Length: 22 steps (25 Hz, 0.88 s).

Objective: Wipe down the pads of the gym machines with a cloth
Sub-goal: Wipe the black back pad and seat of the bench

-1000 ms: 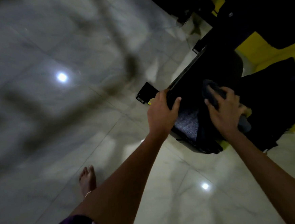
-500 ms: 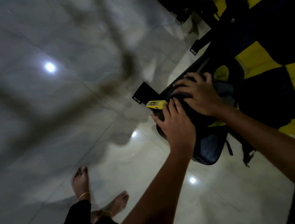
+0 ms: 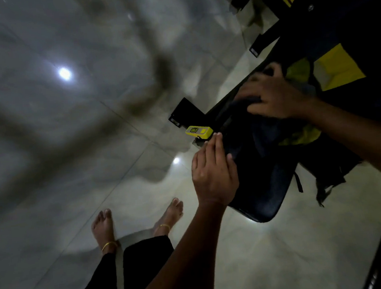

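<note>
Wiping: right hand (image 3: 274,96) pressing dark cloth (image 3: 239,105) at far end of long black padded bench (image 3: 263,184), grasp unclear; flat, ungrasping left hand (image 3: 213,172) bracing near edge.

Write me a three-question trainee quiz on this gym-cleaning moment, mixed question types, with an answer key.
1. True or false: the left hand lies with straight fingers on the near edge of the black seat pad.
2. Multiple choice: the right hand presses on which thing? A) the yellow tag B) the dark cloth C) the floor
3. Fill in: beyond the left hand's fingertips, at the pad's edge, sits a small ____ label.

Key: 1 true. 2 B, the cloth lies under the right hand at the far end of the pad. 3 yellow.
</note>
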{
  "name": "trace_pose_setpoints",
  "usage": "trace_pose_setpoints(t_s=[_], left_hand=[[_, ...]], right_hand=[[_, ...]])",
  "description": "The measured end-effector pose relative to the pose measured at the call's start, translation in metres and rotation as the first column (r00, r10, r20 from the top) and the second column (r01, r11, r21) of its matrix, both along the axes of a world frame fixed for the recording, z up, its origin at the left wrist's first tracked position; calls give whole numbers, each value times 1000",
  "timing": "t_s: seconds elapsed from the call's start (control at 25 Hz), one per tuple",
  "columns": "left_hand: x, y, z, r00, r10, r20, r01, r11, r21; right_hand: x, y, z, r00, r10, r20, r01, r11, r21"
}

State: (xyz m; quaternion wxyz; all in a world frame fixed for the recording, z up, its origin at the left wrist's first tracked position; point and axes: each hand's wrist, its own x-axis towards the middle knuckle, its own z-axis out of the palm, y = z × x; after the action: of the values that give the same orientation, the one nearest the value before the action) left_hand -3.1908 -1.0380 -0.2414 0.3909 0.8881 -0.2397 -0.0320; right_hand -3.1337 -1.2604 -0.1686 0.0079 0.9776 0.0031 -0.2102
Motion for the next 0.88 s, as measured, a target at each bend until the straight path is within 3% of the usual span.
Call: trace_pose_setpoints(t_s=[0.08, 0.2, 0.36, 0.44, 0.52, 0.6, 0.68, 0.88], left_hand=[[2, 0, -2, 1000, 7, 1, -7, 1000, -7], [2, 2, 3, 999, 5, -51, -4, 1000, 22], [1, 3, 4, 998, 0, -57, 4, 998, 63], [3, 2, 5, 999, 12, -44, -9, 997, 71], [2, 2, 4, 999, 24, -23, -22, 998, 66], [0, 2, 3, 1000, 24, -4, -24, 997, 69], [1, 3, 1, 1000, 28, 0, -28, 997, 66], [2, 2, 2, 1000, 13, 25, -14, 998, 61]], right_hand=[[8, -12, -1, 989, -149, 11, 149, 987, -57], [-1, 21, -9, 998, -22, 60, 23, 999, -22], [-1, 10, 4, 991, 117, -63, -113, 992, 61], [16, -31, 3, 998, 2, -58, -2, 1000, -3], [24, -78, 1, 965, -258, -41, 256, 965, -49], [25, -106, 0, 825, -564, -44, 564, 826, -5], [24, -107, -6, 750, -661, -26, 661, 749, 43], [11, -50, -16, 892, -401, 211, 425, 901, -87]])
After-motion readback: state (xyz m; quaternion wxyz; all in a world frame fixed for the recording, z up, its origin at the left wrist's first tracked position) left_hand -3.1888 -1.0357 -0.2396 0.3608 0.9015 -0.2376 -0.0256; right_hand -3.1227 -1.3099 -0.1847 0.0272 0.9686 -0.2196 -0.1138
